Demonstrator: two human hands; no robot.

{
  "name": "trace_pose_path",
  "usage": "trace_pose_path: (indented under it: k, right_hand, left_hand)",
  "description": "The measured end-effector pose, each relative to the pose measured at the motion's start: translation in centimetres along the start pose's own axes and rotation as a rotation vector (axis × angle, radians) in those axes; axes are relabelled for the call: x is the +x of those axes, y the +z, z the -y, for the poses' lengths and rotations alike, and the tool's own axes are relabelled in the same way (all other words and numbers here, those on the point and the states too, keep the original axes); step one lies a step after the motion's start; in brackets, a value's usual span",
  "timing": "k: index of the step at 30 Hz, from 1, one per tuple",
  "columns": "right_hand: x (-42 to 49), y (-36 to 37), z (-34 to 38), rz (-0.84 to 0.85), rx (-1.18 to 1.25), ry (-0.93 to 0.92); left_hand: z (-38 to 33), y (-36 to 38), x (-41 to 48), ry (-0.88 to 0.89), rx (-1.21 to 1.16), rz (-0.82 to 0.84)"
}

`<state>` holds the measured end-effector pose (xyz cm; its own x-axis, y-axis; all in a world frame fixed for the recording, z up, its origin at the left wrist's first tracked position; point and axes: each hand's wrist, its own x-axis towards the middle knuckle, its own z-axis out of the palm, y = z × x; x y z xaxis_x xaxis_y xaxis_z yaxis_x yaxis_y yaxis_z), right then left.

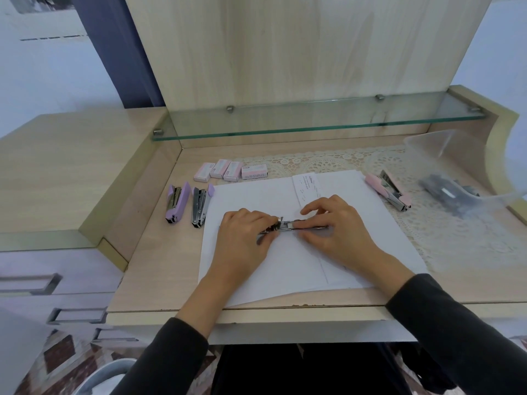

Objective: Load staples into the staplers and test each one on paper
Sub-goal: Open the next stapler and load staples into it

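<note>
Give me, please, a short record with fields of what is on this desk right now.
Hands: left hand and right hand both hold a silver stapler
Under it: paper on the desk
Left of paper: two purple staplers, side by side
Behind them: four staple boxes in a row
Right of paper: pink stapler on a lace mat
Far right: clear plastic container, dark items inside

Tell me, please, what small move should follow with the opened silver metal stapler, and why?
Probably fold the opened silver metal stapler shut: the left hand and right hand both pinch it over the white paper sheets, its channel exposed, so testing cannot start.
</note>
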<state>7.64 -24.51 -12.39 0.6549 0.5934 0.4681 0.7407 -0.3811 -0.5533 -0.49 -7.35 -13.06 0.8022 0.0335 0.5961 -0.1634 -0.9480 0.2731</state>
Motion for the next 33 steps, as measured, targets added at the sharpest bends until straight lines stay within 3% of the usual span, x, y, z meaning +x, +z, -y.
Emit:
trace_pose_path:
  k: [12,23,33]
  right_hand:
    - [-0.7,-2.5,-1.1,-0.057,0.029,0.075]
    - [0.1,-1.4,-0.3,0.015,0.046,0.139]
    - [0.1,-1.2,-0.3,-0.012,0.126,0.163]
  left_hand:
    - [0.0,0.0,-0.1,0.003,0.032,0.008]
    - [0.1,0.3,-0.2,0.097,0.081,-0.097]
    - [0.9,0.7,-0.3,0.152,0.131,-0.050]
